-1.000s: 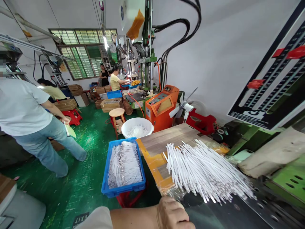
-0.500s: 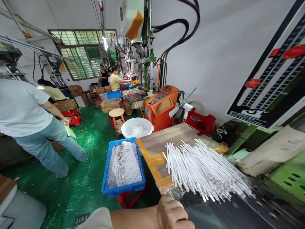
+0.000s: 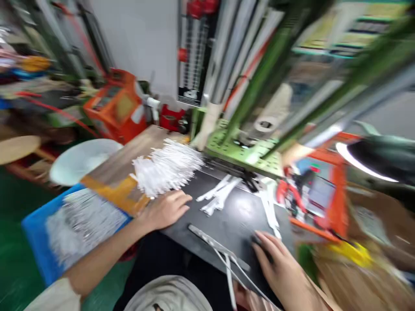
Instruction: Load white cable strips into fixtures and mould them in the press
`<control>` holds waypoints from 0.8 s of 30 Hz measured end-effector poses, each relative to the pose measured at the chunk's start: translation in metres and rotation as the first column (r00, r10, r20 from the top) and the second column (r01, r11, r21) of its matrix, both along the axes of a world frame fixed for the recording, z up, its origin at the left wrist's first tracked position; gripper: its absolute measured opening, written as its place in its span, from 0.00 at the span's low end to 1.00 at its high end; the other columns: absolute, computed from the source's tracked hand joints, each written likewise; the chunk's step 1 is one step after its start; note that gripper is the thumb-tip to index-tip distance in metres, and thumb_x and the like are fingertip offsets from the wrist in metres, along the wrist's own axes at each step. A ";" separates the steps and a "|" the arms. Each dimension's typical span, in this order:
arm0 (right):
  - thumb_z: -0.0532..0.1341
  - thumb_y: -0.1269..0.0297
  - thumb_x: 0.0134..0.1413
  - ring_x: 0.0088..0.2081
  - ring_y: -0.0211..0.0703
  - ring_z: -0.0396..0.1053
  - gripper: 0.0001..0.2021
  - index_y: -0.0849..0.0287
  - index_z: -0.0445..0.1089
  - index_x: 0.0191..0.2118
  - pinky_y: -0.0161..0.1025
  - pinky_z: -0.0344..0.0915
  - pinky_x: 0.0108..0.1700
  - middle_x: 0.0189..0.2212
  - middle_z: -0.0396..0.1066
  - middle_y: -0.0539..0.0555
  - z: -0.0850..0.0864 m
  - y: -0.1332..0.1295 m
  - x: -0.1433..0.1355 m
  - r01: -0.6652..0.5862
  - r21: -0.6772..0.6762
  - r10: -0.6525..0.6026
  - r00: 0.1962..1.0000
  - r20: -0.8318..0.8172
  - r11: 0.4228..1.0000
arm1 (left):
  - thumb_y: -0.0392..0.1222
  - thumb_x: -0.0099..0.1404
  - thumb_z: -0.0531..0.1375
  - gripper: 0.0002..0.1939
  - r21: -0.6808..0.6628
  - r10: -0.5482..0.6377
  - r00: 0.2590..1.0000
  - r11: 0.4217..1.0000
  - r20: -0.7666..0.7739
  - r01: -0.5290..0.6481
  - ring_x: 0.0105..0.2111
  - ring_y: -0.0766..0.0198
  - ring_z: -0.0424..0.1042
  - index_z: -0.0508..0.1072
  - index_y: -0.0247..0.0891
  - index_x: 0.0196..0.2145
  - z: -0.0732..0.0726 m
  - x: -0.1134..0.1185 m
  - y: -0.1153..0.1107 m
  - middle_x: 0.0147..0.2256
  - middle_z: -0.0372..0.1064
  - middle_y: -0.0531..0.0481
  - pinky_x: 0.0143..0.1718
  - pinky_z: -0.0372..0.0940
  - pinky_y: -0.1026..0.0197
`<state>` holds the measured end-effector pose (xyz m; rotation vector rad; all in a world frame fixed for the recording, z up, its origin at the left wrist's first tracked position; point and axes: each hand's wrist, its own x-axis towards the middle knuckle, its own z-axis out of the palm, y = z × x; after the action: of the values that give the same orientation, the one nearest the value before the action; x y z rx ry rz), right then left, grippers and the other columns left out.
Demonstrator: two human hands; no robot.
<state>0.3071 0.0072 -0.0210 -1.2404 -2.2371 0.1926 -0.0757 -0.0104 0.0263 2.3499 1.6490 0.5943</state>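
The view has swung to the worktop point(image 3: 235, 231), bringing the work within 2-handed reach: left hand point(image 3: 171, 209) slack beside heaped white strips point(image 3: 168, 166), right hand point(image 3: 281, 265) holding what, I cannot tell.

A hand could slide across the black table point(image 3: 241, 235) between the metal bar point(image 3: 218, 245) and the few white strips point(image 3: 223, 196). The green machine point(image 3: 227, 151) blocks the back, the white pile point(image 3: 165, 168) the back left.

The tabletop point(image 3: 227, 226) looks smooth and glossy, the blue crate point(image 3: 35, 242) plastic.
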 end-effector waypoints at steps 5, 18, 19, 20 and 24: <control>0.55 0.59 0.67 0.50 0.55 0.70 0.17 0.59 0.65 0.57 0.52 0.71 0.51 0.48 0.70 0.62 0.013 0.034 -0.056 -0.027 -0.084 0.033 0.998 0.063 0.996 | 0.43 0.63 0.66 0.33 -0.219 -0.132 0.975 0.972 -0.181 0.091 0.48 0.51 0.72 0.59 0.39 0.62 0.014 0.036 0.047 0.52 0.65 0.43 0.47 0.68 0.55; 0.65 0.44 0.57 0.52 0.70 0.64 0.37 0.66 0.60 0.61 0.59 0.69 0.46 0.56 0.60 0.75 -0.015 0.064 -0.118 -0.020 0.065 0.001 0.960 0.281 0.998 | 0.50 0.58 0.70 0.22 -0.414 -0.300 0.932 0.889 -0.203 0.196 0.40 0.56 0.73 0.69 0.37 0.44 0.011 0.063 0.090 0.42 0.66 0.48 0.37 0.65 0.62; 0.63 0.45 0.60 0.51 0.69 0.65 0.32 0.66 0.62 0.60 0.59 0.69 0.46 0.56 0.61 0.74 -0.017 0.068 -0.115 -0.044 0.073 0.023 0.964 0.265 0.996 | 0.50 0.59 0.69 0.21 -0.420 -0.307 0.931 0.885 -0.199 0.203 0.41 0.56 0.73 0.69 0.37 0.44 0.010 0.065 0.095 0.42 0.67 0.47 0.37 0.64 0.62; 0.60 0.47 0.63 0.51 0.68 0.65 0.29 0.65 0.63 0.59 0.59 0.69 0.47 0.55 0.61 0.73 -0.018 0.073 -0.111 -0.073 0.077 0.052 0.968 0.245 0.994 | 0.49 0.59 0.69 0.21 -0.421 -0.310 0.930 0.883 -0.196 0.206 0.41 0.55 0.73 0.69 0.36 0.44 0.009 0.067 0.099 0.42 0.67 0.46 0.37 0.64 0.62; 0.54 0.48 0.67 0.49 0.61 0.68 0.24 0.64 0.65 0.57 0.55 0.69 0.49 0.51 0.65 0.69 -0.010 0.096 -0.095 -0.180 0.032 0.173 0.973 0.155 0.983 | 0.53 0.61 0.67 0.22 -0.404 -0.329 0.927 0.884 -0.180 0.235 0.42 0.51 0.73 0.71 0.33 0.44 0.006 0.078 0.114 0.43 0.68 0.42 0.37 0.65 0.59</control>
<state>0.2121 0.1032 -0.0309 -1.0627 -2.4706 0.1165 0.0022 0.1038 0.0326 2.3693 1.3126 -0.0722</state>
